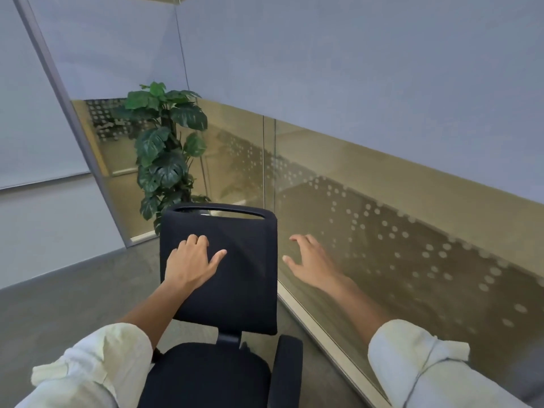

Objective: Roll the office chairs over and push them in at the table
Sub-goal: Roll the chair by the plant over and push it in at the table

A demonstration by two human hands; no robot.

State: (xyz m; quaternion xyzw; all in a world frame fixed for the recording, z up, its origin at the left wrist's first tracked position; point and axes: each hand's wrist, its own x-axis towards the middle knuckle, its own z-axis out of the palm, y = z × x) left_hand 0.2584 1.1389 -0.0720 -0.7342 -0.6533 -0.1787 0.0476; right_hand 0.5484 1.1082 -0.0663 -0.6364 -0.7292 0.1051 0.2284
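A black office chair stands right in front of me, its seat toward me and its fabric backrest facing me. One black armrest shows on its right side. My left hand hovers over or rests on the front of the backrest, fingers spread, gripping nothing. To the right of the backrest my right hand is in the air, fingers apart, apart from the chair. No table is in view.
A glass partition with a dotted film runs close along the chair's right side, its floor rail beside the armrest. A tall leafy potted plant stands in the corner behind the chair. Grey floor lies to the left.
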